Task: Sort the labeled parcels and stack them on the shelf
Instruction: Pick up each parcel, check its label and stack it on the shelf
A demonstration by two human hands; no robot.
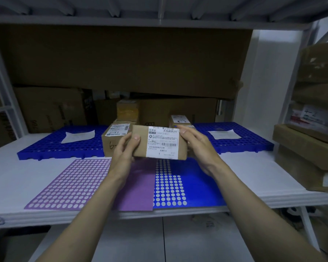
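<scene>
The white label [162, 142] on the small parcel [159, 142] you hold shows "天级峰旗 200" along its top, a barcode, and a "1" low down; the finer print blurs. At 9 o'clock of it, a box [115, 140] bears a label handwritten "2-11" and "6-" on its front.

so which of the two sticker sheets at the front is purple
The purple sheet lies on the left under the left hand; the blue sheet beside it is on the right.
</scene>
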